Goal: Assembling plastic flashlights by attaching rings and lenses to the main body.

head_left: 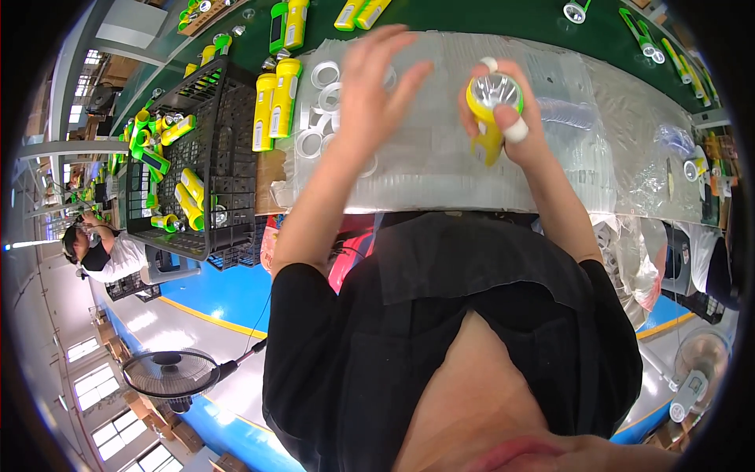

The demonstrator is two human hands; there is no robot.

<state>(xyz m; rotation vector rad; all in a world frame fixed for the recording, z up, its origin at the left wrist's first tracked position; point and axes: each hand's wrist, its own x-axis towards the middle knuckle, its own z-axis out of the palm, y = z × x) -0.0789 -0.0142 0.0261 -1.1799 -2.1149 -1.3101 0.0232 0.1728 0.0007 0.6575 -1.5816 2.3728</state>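
In my right hand (515,118) is a yellow and green flashlight (486,145), its shiny reflector end turned up toward me. White covers wrap the thumb and one fingertip of that hand. My left hand (379,82) hovers over the work surface with its fingers spread and nothing in it, slightly blurred. Beneath and beside it lie several white rings (324,75), partly hidden by the hand and forearm. To the left of the rings, two yellow flashlights (285,98) lie side by side.
A black plastic crate (228,130) holding flashlight parts stands at the left. Clear plastic sheeting covers the cardboard-topped bench (440,177). More flashlights (295,23) lie along the green far strip. A fan (171,371) stands behind at left, and a seated person (118,256) works farther off.
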